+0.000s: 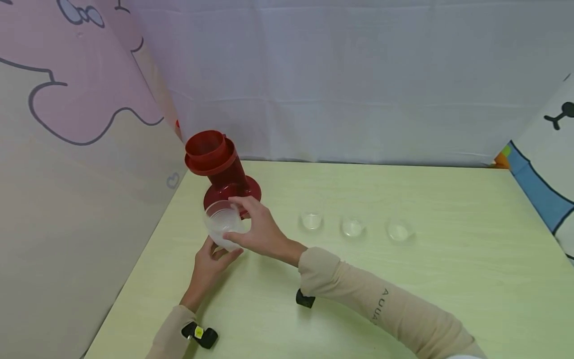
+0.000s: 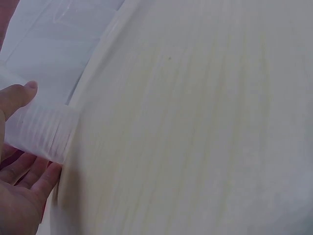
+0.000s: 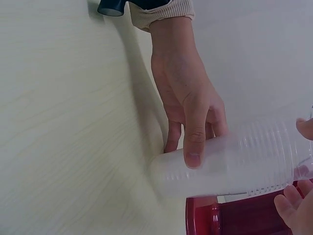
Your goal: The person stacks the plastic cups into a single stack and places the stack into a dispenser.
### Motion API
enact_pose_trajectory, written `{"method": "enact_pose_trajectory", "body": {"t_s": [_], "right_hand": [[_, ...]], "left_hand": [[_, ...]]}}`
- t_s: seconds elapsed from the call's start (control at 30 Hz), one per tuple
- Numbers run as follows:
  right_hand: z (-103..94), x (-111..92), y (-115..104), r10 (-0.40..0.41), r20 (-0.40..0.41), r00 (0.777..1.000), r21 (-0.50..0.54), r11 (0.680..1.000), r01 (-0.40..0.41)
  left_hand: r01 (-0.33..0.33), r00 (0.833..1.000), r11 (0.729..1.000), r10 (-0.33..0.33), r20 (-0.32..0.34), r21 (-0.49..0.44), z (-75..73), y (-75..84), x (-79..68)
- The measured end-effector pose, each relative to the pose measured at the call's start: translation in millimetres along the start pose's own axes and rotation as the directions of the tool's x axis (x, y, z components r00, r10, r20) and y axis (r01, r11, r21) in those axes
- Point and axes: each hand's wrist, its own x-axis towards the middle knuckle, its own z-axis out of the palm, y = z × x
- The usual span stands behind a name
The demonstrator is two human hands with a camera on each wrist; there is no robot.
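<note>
Stand point(image 1: 229, 180) bhd stack point(image 1: 218, 224), 3 cups point(image 1: 353, 228) R

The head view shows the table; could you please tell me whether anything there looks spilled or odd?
Nothing stands out: the red holder stands upright, the left hand and right hand hold a stack of clear cups beside it, three other clear cups sit apart in a row, and no spill shows on the table.
</note>
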Motion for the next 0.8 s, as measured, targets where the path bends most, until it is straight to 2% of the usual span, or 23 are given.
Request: {"method": "enact_pose_trajectory", "body": {"t_s": [0.8], "right_hand": [[2.5, -3.9, 6.8, 0.006, 0.010, 1.000, -0.009, 1.000, -0.006]], "left_hand": [[-0.026, 1.000, 1.000, 0.026, -0.007, -0.017, 0.4, -0.4, 0.0]]}}
